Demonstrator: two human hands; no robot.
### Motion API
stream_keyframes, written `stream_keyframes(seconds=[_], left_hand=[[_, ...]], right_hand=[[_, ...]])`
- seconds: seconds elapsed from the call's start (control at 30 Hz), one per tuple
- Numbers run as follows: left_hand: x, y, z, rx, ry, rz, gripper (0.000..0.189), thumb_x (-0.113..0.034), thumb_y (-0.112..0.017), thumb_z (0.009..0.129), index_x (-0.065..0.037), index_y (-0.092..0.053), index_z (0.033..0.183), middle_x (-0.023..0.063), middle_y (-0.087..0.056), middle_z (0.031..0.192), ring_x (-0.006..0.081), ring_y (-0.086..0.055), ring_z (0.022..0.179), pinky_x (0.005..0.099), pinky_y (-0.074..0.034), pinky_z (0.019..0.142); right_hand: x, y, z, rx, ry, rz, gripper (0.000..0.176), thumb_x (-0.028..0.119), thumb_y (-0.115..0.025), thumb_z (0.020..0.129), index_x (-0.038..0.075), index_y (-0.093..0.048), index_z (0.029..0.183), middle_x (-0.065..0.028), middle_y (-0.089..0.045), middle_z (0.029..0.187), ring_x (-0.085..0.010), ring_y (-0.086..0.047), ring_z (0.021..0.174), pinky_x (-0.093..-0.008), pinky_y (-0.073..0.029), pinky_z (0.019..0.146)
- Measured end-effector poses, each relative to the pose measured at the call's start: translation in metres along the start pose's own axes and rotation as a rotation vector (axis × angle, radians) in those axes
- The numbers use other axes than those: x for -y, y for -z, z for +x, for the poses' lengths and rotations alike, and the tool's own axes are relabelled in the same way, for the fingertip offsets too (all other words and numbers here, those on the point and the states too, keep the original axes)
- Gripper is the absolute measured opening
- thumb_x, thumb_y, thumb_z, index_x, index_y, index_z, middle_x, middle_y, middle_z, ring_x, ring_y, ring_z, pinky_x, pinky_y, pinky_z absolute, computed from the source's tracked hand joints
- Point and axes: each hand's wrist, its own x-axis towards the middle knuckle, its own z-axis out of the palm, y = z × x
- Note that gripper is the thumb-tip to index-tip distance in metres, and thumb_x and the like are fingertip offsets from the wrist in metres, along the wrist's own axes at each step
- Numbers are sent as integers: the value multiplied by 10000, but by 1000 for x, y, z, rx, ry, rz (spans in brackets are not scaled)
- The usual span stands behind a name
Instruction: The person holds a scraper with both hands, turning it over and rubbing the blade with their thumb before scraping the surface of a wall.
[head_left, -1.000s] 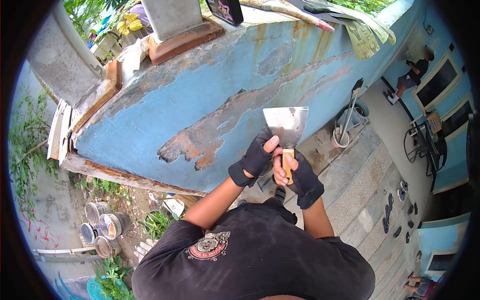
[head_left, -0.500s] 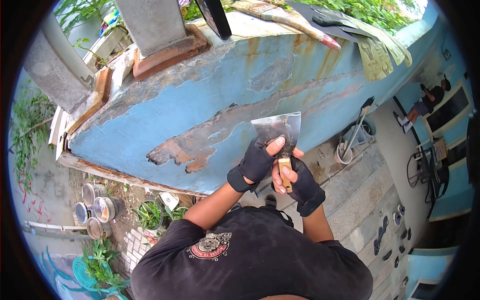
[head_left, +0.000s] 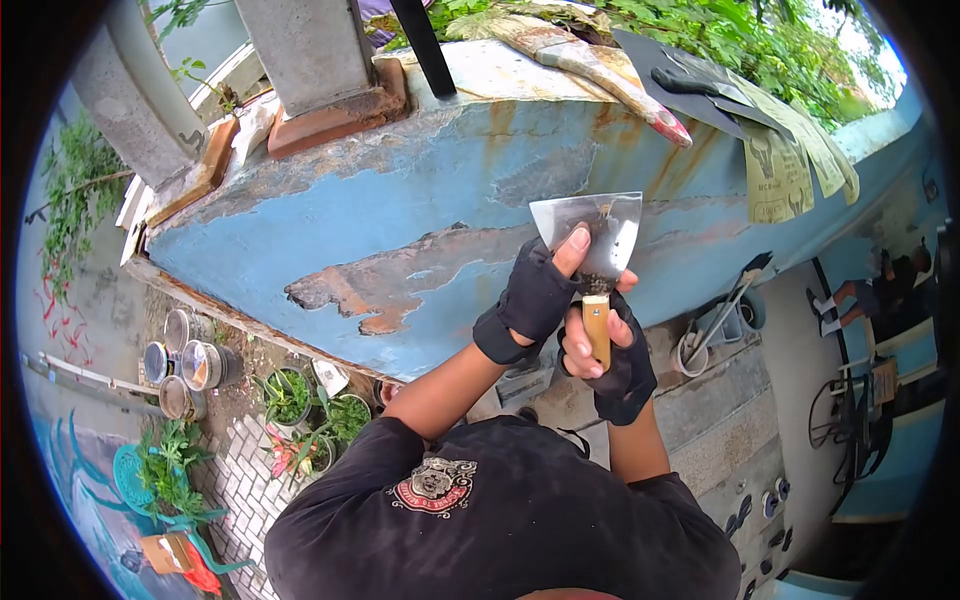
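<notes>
In the head view a putty knife with a wide metal blade and a wooden handle is held upright in front of the wall. My right hand, in a black fingerless glove, is closed around the handle. My left hand, gloved alike, pinches the blade, its thumb flat on the dark-smudged metal and its other fingers hidden behind. Beyond the blade stands the blue wall, with a long patch of peeled paint baring rough grey-brown plaster.
On the wall's top lie a paint-stained brush, a black-handled tool and sheets of sandpaper. Concrete pillars rise at the left. Below are buckets, potted plants and a white pail. Another person is far right.
Both hands and the putty knife have shifted slightly right and up in the view. The blade now faces me more squarely, and the camera view has turned a little.
</notes>
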Motion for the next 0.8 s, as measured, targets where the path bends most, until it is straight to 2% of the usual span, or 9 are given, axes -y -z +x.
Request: stream_keyframes(seconds=[0.1, 0.17, 0.2, 0.3, 0.43, 0.57, 0.63, 0.8], left_hand=[[1, -7, 14, -35, -55, -45, 447, -413, -461, 1028, 7, -596, 1102, 133, -714, 871, 174, -684, 751, 292, -545, 670], [1, -6, 25, -46, -86, 83, 458, -431, -466, 1022, 1, -620, 1041, 126, -711, 824, 171, -683, 732, 283, -538, 656], [3, -8, 29, -97, -106, 89, 471, -447, -470, 1017, -7, -637, 991, 119, -706, 778, 165, -675, 701, 277, -530, 637], [-7, -11, 32, -123, -92, 111, 480, -458, -482, 1010, -5, -643, 989, 118, -704, 764, 166, -673, 681, 283, -531, 630], [-1, -16, 32, -173, -123, 104, 494, -469, -504, 998, 4, -644, 995, 125, -702, 750, 175, -672, 658, 288, -536, 616], [-2, -22, 36, -224, -152, 61, 492, -466, -501, 1001, 5, -644, 994, 126, -699, 738, 180, -670, 642, 296, -538, 598], [-3, -23, 33, -229, -144, 69, 498, -471, -506, 997, 8, -641, 995, 131, -697, 729, 188, -671, 634, 303, -539, 586], [-4, -24, 35, -254, -151, 42, 487, -462, -514, 996, 12, -624, 1026, 149, -693, 730, 200, -678, 646, 302, -541, 590]], right_hand=[[13, 1, 11, 35, -37, 95, 264, 368, -528, 1005, 152, -435, 1125, -49, -496, 752, -101, -420, 483, -248, -350, 455], [21, 2, 19, -10, -57, 123, 221, 363, -523, 1009, 203, -440, 1137, -29, -467, 741, -86, -401, 482, -242, -348, 459], [23, 5, 23, -34, -60, 138, 179, 365, -520, 1011, 276, -439, 1144, -19, -454, 737, -75, -398, 487, -235, -347, 465], [30, 6, 30, 21, -82, 107, 158, 362, -515, 1014, 327, -433, 1145, -19, -458, 741, -69, -393, 486, -228, -342, 462], [31, 1, 25, -56, -59, 59, 145, 330, -501, 1019, 303, -421, 1137, -24, -455, 732, -72, -375, 464, -232, -328, 437], [48, -1, 32, 5, -114, -10, 126, 316, -492, 1023, 275, -406, 1106, -26, -454, 725, -78, -371, 459, -237, -327, 433], [40, -9, 28, -64, -41, -39, 126, 301, -495, 1022, 247, -393, 1072, -26, -451, 715, -83, -372, 460, -239, -326, 432], [43, -1, 32, -69, -76, -84, 150, 303, -507, 1014, 255, -377, 1073, -30, -451, 709, -86, -367, 447, -243, -316, 419]])
